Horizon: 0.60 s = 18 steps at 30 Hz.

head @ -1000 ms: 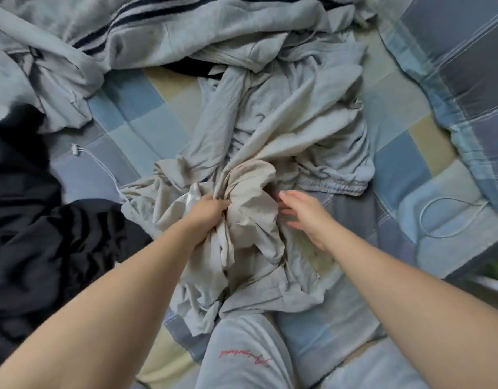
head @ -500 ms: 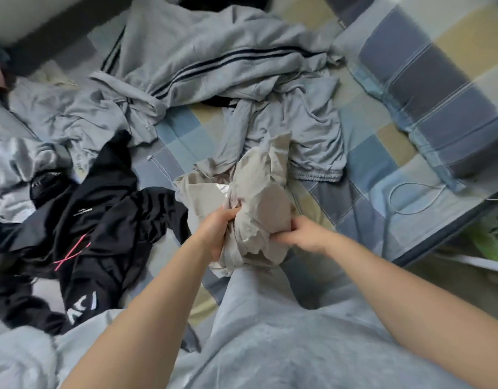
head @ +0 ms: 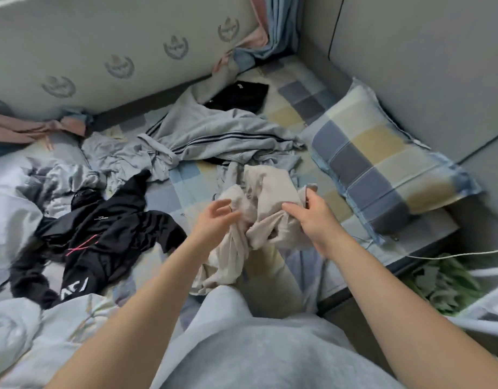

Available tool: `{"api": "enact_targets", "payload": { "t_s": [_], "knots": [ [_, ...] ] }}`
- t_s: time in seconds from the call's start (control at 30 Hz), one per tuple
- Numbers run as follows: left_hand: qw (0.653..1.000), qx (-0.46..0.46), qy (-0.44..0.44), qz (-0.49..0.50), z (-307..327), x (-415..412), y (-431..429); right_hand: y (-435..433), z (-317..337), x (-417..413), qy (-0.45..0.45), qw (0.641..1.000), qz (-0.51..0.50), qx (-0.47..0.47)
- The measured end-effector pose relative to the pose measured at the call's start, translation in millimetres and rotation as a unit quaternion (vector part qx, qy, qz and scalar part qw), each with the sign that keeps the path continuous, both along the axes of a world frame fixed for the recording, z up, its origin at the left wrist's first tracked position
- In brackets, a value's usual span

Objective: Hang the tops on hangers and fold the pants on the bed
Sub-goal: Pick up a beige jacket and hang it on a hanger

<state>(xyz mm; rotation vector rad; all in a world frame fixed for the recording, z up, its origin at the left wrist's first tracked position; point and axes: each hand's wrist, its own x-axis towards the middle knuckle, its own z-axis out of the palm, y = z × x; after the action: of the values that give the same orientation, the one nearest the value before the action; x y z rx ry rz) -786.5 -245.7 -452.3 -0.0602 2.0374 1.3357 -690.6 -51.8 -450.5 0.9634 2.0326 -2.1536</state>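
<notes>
While the beige garment [head: 270, 192] was held up just over the checked bed [head: 183, 178], it was seen to be all bunched up, with many soft folds and one long part hung down toward the person's lap. Its right side was gripped by the right hand [head: 312, 220], thumb and fingers curled round the cloth. Its left side was touched by the left hand [head: 214, 223], fingers spread apart and loosely bent. A black top [head: 107, 228] and a grey striped garment [head: 214, 136] were spread on the bed behind it.
</notes>
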Motion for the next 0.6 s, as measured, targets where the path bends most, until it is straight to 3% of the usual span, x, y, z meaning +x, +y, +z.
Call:
{"api": "enact_targets", "payload": {
  "t_s": [0.13, 0.23, 0.43, 0.6],
  "knots": [
    [0.990, 0.021, 0.035, -0.138, 47.7, 52.9, 16.8, 3.6, 76.5, 7.7, 0.058, 0.996, -0.026, -0.067],
    [0.983, 0.050, 0.079, -0.155, 65.3, 80.1, 34.1, 0.9, 128.4, 11.8, 0.115, 0.987, -0.014, -0.113],
    [0.974, 0.138, 0.177, -0.019, 101.2, 99.5, 57.7, -22.2, 189.4, 16.4, 0.169, 0.968, 0.015, -0.184],
    [0.929, 0.193, 0.285, 0.138, 126.2, 100.4, 46.9, -55.7, 212.2, 20.3, 0.186, 0.960, 0.008, -0.210]
  ]
}}
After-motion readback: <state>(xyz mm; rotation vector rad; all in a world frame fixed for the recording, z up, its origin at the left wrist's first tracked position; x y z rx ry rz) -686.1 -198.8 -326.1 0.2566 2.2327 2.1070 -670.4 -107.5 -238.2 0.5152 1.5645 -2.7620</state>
